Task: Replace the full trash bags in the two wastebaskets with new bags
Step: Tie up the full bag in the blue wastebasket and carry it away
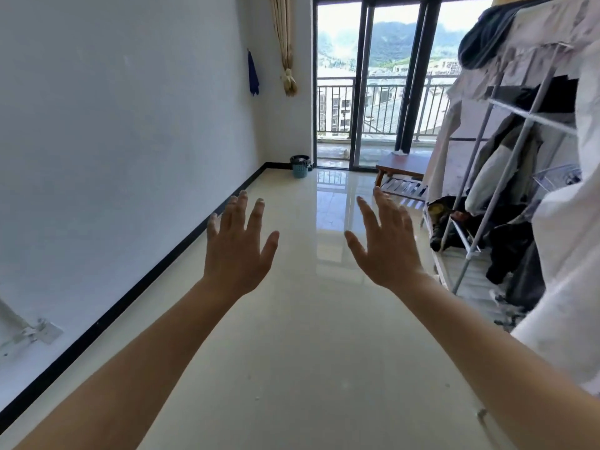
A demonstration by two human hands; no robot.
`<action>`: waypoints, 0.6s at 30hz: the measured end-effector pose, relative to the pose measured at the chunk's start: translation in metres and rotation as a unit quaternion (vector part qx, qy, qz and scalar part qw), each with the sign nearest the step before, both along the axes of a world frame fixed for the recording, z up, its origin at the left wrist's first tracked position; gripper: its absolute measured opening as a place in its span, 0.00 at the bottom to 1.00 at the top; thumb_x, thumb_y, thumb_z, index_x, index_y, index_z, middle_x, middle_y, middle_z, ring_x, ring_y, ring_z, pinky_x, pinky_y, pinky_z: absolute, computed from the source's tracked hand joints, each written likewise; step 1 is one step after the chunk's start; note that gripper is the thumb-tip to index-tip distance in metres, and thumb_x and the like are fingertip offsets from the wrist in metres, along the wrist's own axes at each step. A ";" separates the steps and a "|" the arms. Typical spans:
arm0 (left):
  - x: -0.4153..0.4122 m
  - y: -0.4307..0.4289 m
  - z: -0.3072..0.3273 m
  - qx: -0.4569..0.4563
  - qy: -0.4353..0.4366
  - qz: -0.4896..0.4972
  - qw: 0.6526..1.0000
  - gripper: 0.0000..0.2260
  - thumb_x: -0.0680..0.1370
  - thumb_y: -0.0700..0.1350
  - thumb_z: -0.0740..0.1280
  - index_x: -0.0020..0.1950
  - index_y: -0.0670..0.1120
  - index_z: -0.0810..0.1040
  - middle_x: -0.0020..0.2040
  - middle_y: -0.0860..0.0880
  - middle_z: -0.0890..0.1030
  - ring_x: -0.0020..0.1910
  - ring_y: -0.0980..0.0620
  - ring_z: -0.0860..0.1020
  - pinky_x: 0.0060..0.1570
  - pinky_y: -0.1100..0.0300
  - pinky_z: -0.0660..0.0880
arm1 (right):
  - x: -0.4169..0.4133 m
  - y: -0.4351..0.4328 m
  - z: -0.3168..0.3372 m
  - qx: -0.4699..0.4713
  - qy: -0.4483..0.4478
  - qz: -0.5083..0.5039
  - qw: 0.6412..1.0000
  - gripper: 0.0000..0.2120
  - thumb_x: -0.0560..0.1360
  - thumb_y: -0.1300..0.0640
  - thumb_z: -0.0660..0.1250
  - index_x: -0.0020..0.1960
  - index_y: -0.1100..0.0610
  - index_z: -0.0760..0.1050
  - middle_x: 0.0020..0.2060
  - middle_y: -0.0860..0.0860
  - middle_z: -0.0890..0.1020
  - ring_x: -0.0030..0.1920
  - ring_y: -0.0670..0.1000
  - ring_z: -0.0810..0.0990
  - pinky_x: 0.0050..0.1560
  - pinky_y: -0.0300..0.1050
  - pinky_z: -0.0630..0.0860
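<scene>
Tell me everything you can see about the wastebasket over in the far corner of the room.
The wastebasket is a small, light blue, plastic-looking bin with a perforated, basket-style wall. A dark bag lines it and folds over the rim. It stands upright on the glossy tiled floor in the far left corner, close beside the sliding glass door and the white wall. It is too distant to tell how full it is. Nothing else visibly touches it.

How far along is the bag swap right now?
Nothing looks done yet. Left hand and right hand are both open and empty, raised over the bare floor. Only one wastebasket shows, in the far corner by the balcony door, with a dark bag still in it. No new bags in view. Both swaps remain.
</scene>
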State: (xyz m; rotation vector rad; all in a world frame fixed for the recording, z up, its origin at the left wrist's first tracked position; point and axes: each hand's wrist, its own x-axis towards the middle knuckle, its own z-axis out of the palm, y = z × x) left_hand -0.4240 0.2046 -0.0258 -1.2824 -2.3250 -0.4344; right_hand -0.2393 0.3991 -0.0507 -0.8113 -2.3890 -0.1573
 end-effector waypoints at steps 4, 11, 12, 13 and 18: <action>-0.083 0.094 -0.015 0.036 -0.002 0.021 0.999 0.30 0.80 0.60 0.50 0.78 0.46 0.61 0.79 0.40 0.57 0.78 0.42 0.57 0.72 0.38 0.56 | -0.095 0.099 -0.017 0.030 -0.029 0.034 0.999 0.32 0.80 0.40 0.53 0.79 0.56 0.59 0.79 0.61 0.57 0.77 0.62 0.60 0.76 0.63 0.55; -0.242 0.278 -0.009 0.008 -0.019 0.022 1.000 0.31 0.80 0.60 0.49 0.79 0.45 0.59 0.80 0.40 0.53 0.79 0.41 0.53 0.73 0.38 0.53 | -0.235 0.289 -0.016 0.026 -0.068 0.017 0.997 0.32 0.80 0.42 0.58 0.79 0.56 0.58 0.79 0.61 0.57 0.77 0.62 0.60 0.76 0.62 0.56; -0.261 0.309 -0.003 0.010 -0.017 0.021 1.000 0.30 0.81 0.59 0.51 0.79 0.45 0.58 0.80 0.40 0.53 0.79 0.41 0.52 0.73 0.38 0.53 | -0.248 0.316 -0.010 0.028 -0.065 0.016 0.997 0.32 0.80 0.42 0.59 0.79 0.56 0.59 0.78 0.61 0.57 0.77 0.62 0.60 0.75 0.62 0.56; -0.277 0.342 0.001 0.011 -0.022 0.021 0.999 0.29 0.82 0.58 0.52 0.79 0.45 0.58 0.80 0.40 0.53 0.79 0.42 0.52 0.73 0.39 0.53 | -0.261 0.344 -0.005 0.027 -0.061 0.016 0.998 0.32 0.80 0.43 0.60 0.79 0.56 0.59 0.78 0.62 0.58 0.77 0.62 0.60 0.75 0.62 0.56; -0.337 0.500 -0.023 -0.030 -0.045 0.011 0.998 0.29 0.81 0.59 0.49 0.78 0.46 0.58 0.80 0.41 0.55 0.79 0.42 0.53 0.74 0.37 0.51 | -0.316 0.481 -0.023 -0.006 -0.033 -0.017 0.999 0.31 0.80 0.43 0.59 0.78 0.56 0.59 0.78 0.62 0.59 0.76 0.63 0.61 0.75 0.62 0.54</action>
